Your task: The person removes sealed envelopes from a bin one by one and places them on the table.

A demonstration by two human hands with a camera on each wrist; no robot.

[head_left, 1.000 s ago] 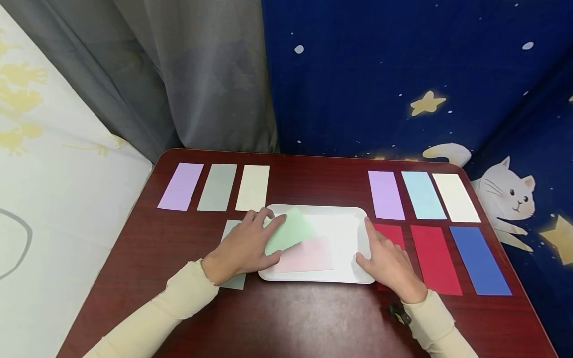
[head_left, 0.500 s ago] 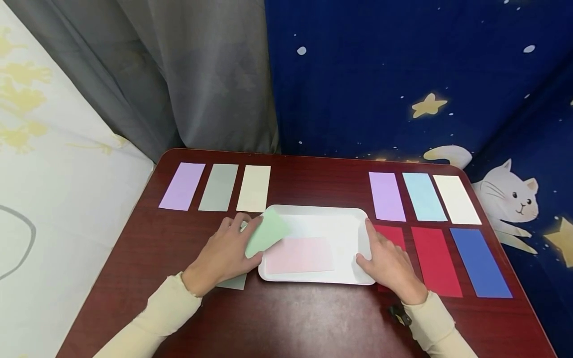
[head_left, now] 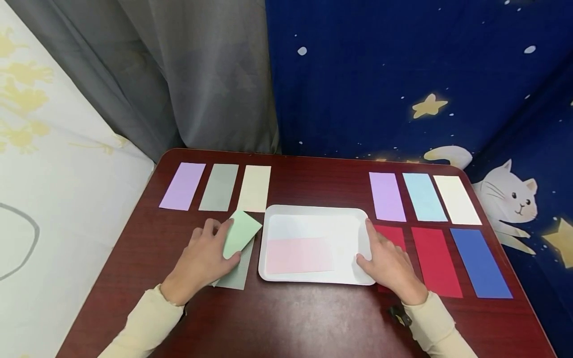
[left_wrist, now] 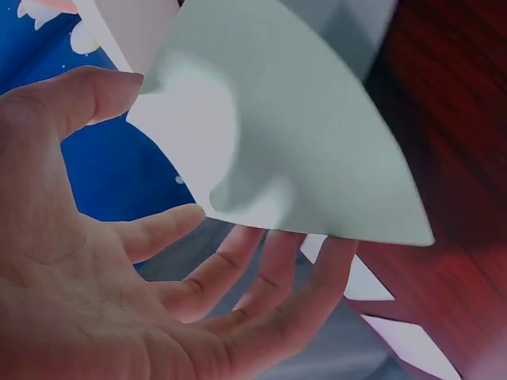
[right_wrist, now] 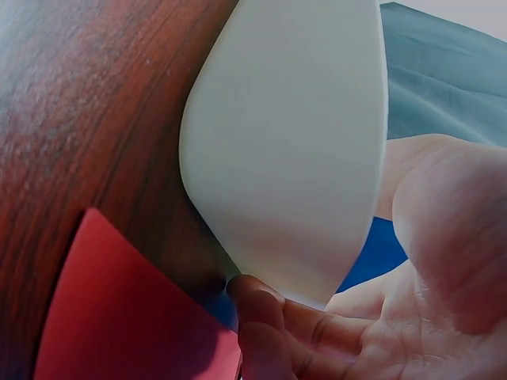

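Observation:
My left hand [head_left: 198, 263] holds a light green paper card [head_left: 241, 231] by its edges, thumb on one side and fingers on the other. The green card [left_wrist: 293, 134] bows slightly in the left wrist view. It is over a grey-green card [head_left: 236, 276] left of the white tray [head_left: 346, 233], partly covering it. Inside the tray, a pale pink card [head_left: 299, 255] lies flat at the left. My right hand [head_left: 388, 266] grips the tray's right end. In the right wrist view its fingers [right_wrist: 265, 317] curl at the tray's edge [right_wrist: 293, 150]; the thumb is partly hidden behind the tray.
At the back left lie purple [head_left: 182, 186], grey-green [head_left: 219, 187] and cream [head_left: 254, 188] cards. On the right are purple [head_left: 387, 196], light blue [head_left: 425, 197] and white [head_left: 457, 200] cards, with red [head_left: 436, 261] and blue [head_left: 481, 262] ones nearer. Another red card is partly under my right hand.
My left hand has carried the green card leftward, out of the tray and over the grey-green card beside it. The pink card is now fully uncovered. My right hand has stayed at the tray.

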